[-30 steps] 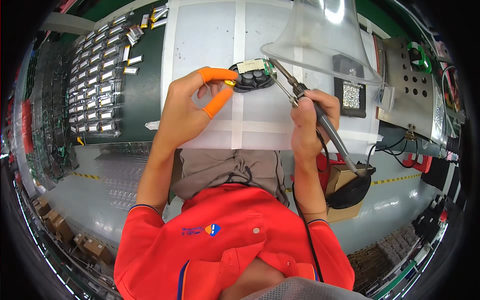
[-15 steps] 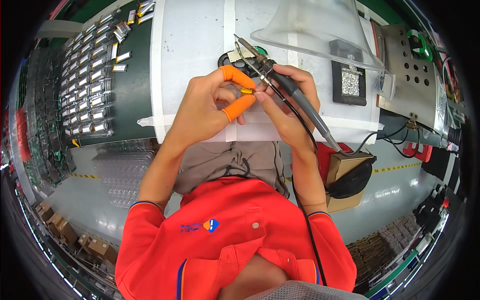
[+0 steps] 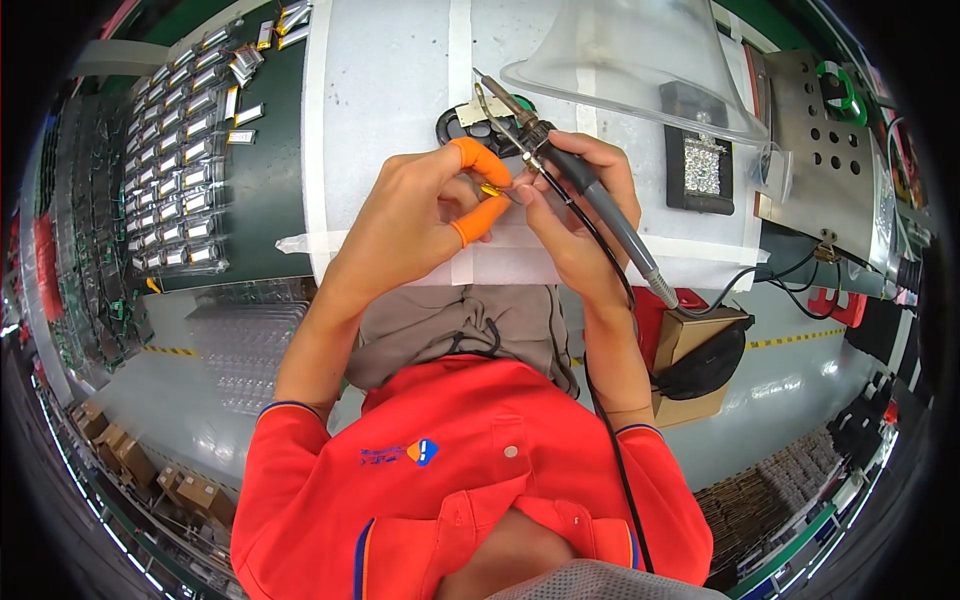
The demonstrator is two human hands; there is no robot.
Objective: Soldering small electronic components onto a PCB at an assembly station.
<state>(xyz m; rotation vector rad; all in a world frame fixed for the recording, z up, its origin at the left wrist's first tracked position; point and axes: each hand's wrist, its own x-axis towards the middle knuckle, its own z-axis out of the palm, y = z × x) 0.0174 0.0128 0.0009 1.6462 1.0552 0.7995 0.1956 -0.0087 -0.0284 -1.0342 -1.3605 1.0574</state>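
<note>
In the head view, the left hand (image 3: 405,205) and right hand (image 3: 580,250) meet low over the pale bench (image 3: 390,70), their fingertips close together. The left grip is nearly closed: thumb and forefinger, both in orange covers (image 3: 482,222), pinch a small yellow piece (image 3: 490,189) between their tips. Most of that piece is hidden; the part that shows slants slightly, its left end farther from the person and its right end toward the right hand's fingertips. Its full long axis cannot be told

The right grip is closed around a soldering iron (image 3: 608,212), whose grey handle lies across the hand. The iron's long axis runs diagonally: the tip points away from the person and to the left, the rear end toward the person and to the right. Thumb and forefinger of that hand also come together beside the yellow piece; what lies between them is too small to tell

Beyond the hands, on the bench, lies a black device (image 3: 484,130), partly covered by the iron and the left forefinger. It carries a pale panel (image 3: 470,115), and its long axis runs mostly left to right. The iron's tip reaches above it in the picture, whether touching anything cannot be told
</note>
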